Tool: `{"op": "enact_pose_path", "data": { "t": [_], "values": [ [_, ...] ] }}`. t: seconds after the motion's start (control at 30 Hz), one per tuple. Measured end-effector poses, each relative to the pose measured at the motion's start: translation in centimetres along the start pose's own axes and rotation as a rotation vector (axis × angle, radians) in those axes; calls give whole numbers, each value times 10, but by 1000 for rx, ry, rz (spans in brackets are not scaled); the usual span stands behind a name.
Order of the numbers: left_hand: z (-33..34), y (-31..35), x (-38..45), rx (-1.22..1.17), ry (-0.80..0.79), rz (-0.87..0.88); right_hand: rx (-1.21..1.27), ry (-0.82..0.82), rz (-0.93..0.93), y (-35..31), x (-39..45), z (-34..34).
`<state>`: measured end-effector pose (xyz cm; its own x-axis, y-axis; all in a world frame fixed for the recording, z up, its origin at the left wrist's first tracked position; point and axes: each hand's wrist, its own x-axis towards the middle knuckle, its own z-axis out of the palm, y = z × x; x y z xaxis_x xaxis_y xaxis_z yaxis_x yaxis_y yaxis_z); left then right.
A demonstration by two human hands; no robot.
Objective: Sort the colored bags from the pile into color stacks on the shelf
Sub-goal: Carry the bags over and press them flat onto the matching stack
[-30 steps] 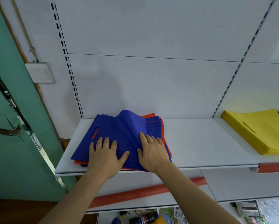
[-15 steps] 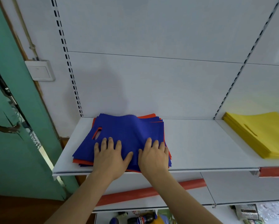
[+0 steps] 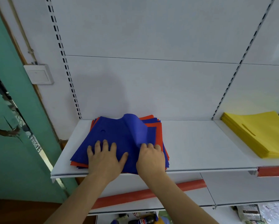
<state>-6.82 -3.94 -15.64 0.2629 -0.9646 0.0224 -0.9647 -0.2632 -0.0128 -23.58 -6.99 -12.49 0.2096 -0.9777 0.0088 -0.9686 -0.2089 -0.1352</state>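
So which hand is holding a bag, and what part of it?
The right hand pinches the top blue bag at its near right edge, making it bulge up. The left hand only presses flat on it.

A white rectangular wall switch [image 3: 38,75] is sitting beside a teal painted door [image 3: 9,143]. A red paper roll [image 3: 145,194] is lying on the lower shelf, above a dark soda bottle [image 3: 142,220].

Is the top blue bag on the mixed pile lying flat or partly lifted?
Partly lifted. The top blue bag humps up along its right side where the right hand pinches it; the left hand presses the rest flat.
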Motion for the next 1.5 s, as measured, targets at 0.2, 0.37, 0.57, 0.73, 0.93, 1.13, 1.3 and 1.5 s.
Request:
{"op": "enact_pose_path", "data": {
  "t": [0.2,0.37,0.57,0.73,0.93,1.13,1.3,1.5],
  "values": [
    [0,10,-5,-32,-7,16,-36,7,135,7,-1,-10],
    [-2,25,-5,-54,71,53,114,145,210,49,4,-23],
    [1,29,-1,-99,48,138,715,184,329,123,21,-31],
    [-2,31,0,-127,57,166,1005,123,602,146,35,-33],
    [-13,19,12,-228,110,64,767,319,221,153,34,-41],
    [-31,8,51,-887,74,-113,769,446,26,149,11,-51],
    [-40,11,73,-1415,-46,-273,824,553,54,146,-9,-69],
    [-61,11,77,-1544,198,43,851,698,149,145,-23,-74]
  ]
}}
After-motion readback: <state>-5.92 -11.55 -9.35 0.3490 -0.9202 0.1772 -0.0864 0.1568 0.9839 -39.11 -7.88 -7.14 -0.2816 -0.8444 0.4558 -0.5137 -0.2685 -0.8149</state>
